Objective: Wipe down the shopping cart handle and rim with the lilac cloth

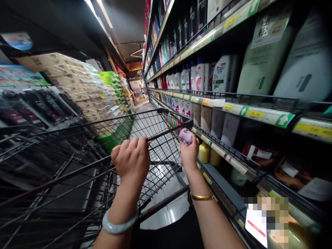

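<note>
My left hand (132, 157), with a pale bangle at the wrist, is closed round the dark top bar of a wire shopping cart (166, 173). My right hand (190, 152), a gold bangle on its wrist, is closed on a crumpled light purple cloth (185, 136). Part of the cloth bulges above the fist and a little hangs below. That fist is by the cart's corner, close to the shelves on the right; whether it also touches the cart I cannot tell. The wire basket shows floor tiles through its mesh.
Shelves (259, 116) of shampoo bottles (222, 73) run close along the right. Stacked packages (75, 86) and hanging dark packs (33, 107) line the left. Between them a tiled aisle (145, 119) leads ahead. A blurred-out patch (278, 221) covers the lower right.
</note>
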`<state>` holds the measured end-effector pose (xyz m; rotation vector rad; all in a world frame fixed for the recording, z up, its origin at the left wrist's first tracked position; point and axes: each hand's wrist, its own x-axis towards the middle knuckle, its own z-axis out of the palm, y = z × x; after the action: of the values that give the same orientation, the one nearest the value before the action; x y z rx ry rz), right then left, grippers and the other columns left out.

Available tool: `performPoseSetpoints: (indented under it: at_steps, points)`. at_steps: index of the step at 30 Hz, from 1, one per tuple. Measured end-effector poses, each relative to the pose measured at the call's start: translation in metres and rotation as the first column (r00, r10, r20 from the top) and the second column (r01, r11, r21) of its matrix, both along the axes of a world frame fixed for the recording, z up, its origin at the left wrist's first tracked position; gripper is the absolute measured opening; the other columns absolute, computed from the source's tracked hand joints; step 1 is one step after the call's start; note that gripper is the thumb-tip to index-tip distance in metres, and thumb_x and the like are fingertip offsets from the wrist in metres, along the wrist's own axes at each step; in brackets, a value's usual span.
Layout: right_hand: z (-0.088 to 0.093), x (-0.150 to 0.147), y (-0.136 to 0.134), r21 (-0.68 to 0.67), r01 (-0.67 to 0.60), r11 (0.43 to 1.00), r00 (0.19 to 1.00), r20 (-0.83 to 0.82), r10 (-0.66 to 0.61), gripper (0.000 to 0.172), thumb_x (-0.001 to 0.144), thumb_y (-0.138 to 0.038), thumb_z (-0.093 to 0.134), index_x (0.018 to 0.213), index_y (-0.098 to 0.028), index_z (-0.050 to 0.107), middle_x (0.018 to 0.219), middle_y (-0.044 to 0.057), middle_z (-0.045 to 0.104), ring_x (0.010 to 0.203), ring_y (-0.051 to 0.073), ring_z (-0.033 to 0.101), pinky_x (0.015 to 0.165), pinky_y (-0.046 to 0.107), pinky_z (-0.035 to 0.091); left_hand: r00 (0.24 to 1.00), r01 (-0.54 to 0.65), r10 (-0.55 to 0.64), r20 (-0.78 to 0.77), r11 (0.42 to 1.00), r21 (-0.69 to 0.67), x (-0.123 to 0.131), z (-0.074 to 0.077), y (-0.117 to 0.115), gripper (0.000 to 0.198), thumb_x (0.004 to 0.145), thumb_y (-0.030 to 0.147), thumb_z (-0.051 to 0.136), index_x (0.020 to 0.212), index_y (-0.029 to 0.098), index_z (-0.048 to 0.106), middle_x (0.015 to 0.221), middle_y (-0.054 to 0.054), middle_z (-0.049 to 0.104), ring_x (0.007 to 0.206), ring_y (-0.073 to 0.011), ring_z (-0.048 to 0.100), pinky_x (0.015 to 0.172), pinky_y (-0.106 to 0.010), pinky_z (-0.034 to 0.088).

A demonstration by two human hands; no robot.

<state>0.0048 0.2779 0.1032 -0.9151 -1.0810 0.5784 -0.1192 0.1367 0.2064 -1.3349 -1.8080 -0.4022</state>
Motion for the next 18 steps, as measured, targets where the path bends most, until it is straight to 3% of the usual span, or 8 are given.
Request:
performPoseSetpoints:
  at_steps: [3,6,9,12,14,18]
  points:
    - [0.013,-0.019,-0.022,0.196,-0.076,0.978,0.997,0.041,0.069,0.043,0.087,-0.012,0.068,0.127,-0.025,0.071,0.127,0.011,0.069,0.116,0.022,0.07,0.108,0.042,0.059,1.0,0.004,-0.004,-0.028,1.0,0.015,-0.002,-0.001,0.005,0.042,0.115,0.042,0.036,0.101,0.025,0.072,0.085,-0.006,0.068,0.086,-0.0275,0.054,0.08,-0.046,0.027]
    - [0.014,-0.029,-0.028,0.316,-0.076,0.946,0.992,0.119,0.04,0.045,0.088,-0.006,0.064,0.126,-0.028,0.071,0.125,0.009,0.068,0.118,0.021,0.07,0.108,0.039,0.06,0.998,0.024,-0.022,-0.064,0.999,0.033,-0.003,-0.002,0.009,0.041,0.115,0.042,0.036,0.101,0.025,0.07,0.085,-0.006,0.067,0.085,-0.0275,0.054,0.081,-0.046,0.028]
    - [0.001,-0.023,-0.012,0.305,-0.006,0.952,0.997,0.077,-0.018,0.043,0.086,-0.004,0.063,0.121,-0.027,0.071,0.123,0.008,0.066,0.116,0.021,0.07,0.106,0.04,0.061,0.996,0.039,-0.036,-0.085,0.999,0.035,-0.005,-0.004,0.012,0.038,0.115,0.041,0.037,0.109,0.024,0.07,0.089,-0.006,0.069,0.088,-0.0282,0.055,0.083,-0.047,0.029]
    - [-0.005,-0.016,0.001,0.2,0.061,0.978,0.998,-0.024,-0.057,0.04,0.084,-0.008,0.066,0.121,-0.025,0.07,0.124,0.008,0.066,0.115,0.022,0.07,0.107,0.043,0.06,0.997,0.029,-0.027,-0.072,0.999,0.025,-0.005,-0.005,0.013,0.038,0.115,0.04,0.036,0.113,0.024,0.07,0.088,-0.006,0.068,0.088,-0.0287,0.055,0.083,-0.046,0.03]
    - [0.001,-0.016,-0.003,0.187,0.054,0.981,0.998,-0.035,-0.049,0.04,0.085,-0.01,0.067,0.122,-0.025,0.069,0.125,0.008,0.067,0.115,0.021,0.071,0.107,0.043,0.06,0.997,0.032,-0.031,-0.07,0.999,0.023,-0.006,-0.006,0.012,0.037,0.115,0.04,0.037,0.113,0.024,0.07,0.088,-0.006,0.068,0.088,-0.0289,0.056,0.083,-0.046,0.03]
    - [0.019,-0.019,-0.021,0.307,-0.07,0.949,0.996,0.078,0.049,0.042,0.089,-0.007,0.065,0.124,-0.029,0.07,0.126,0.008,0.067,0.117,0.02,0.072,0.108,0.04,0.06,0.998,0.037,-0.035,-0.061,0.999,0.031,-0.008,-0.007,0.01,0.036,0.115,0.04,0.039,0.115,0.023,0.071,0.09,-0.006,0.069,0.087,-0.0291,0.056,0.084,-0.046,0.031]
